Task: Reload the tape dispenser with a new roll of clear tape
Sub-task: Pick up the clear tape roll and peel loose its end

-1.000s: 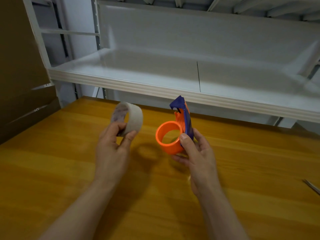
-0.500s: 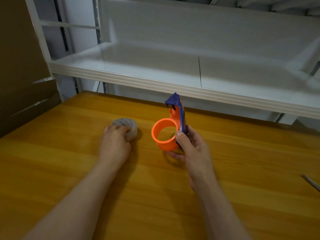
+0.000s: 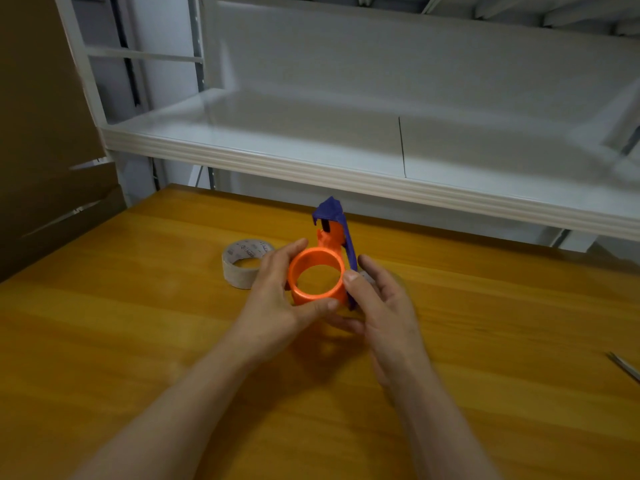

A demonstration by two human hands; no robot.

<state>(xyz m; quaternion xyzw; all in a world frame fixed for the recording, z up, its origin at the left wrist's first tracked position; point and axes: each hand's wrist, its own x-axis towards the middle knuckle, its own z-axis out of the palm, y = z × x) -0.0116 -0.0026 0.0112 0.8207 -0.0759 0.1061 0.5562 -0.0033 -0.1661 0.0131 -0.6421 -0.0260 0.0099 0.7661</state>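
Note:
An orange and blue tape dispenser [image 3: 323, 261] is held upright above the wooden table [image 3: 145, 306], its orange ring bare and facing me. My right hand [image 3: 379, 306] grips it from the right, thumb on the ring's rim beside the blue blade arm. My left hand [image 3: 277, 299] grips the ring from the left, fingers over the top and thumb under the bottom. A cardboard tape core [image 3: 242, 263] lies flat on the table just left of my left hand, apart from it.
A white metal shelf [image 3: 346, 181] juts out over the table's far edge. Brown cardboard [image 3: 45, 168] stands at the left. A metal tool tip [image 3: 625, 367], maybe scissors, shows at the right edge of the table.
My left hand set the cardboard core down on the table, let it go, and moved right onto the dispenser's orange ring. My right hand kept holding the dispenser.

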